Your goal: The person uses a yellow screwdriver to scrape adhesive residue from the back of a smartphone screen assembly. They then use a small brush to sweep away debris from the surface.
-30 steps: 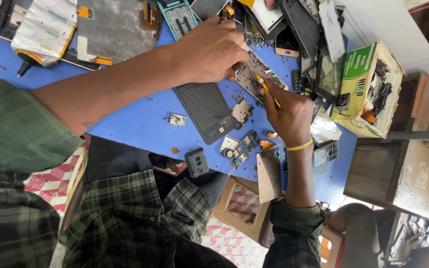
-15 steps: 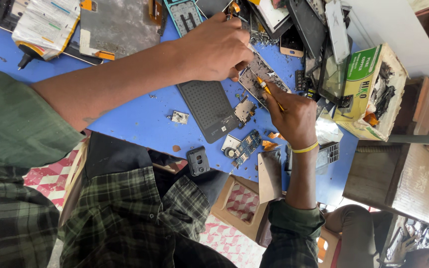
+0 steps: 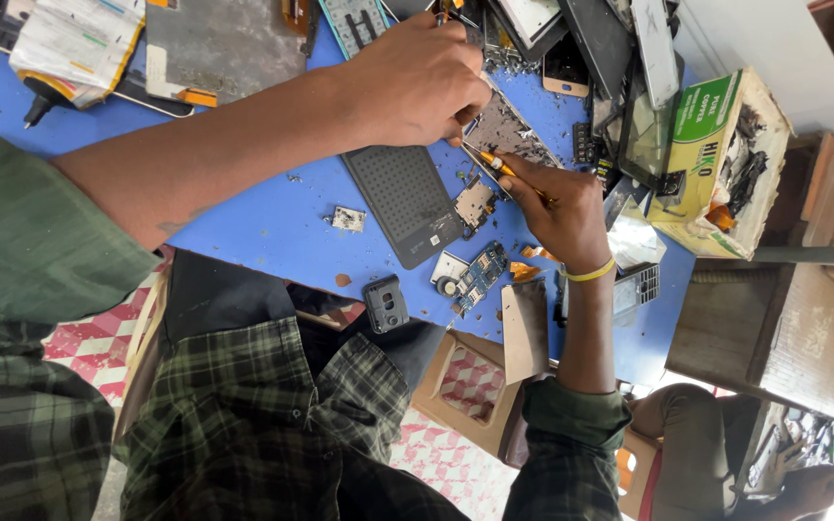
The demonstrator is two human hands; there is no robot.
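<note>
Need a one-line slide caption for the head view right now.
Left hand steadies an opened phone on a blue table while the right hand applies an orange-handled screwdriver.

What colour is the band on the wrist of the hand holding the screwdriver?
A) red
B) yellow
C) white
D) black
B: the right hand, gripping the orange-handled screwdriver, has a yellow band around its wrist.
</note>
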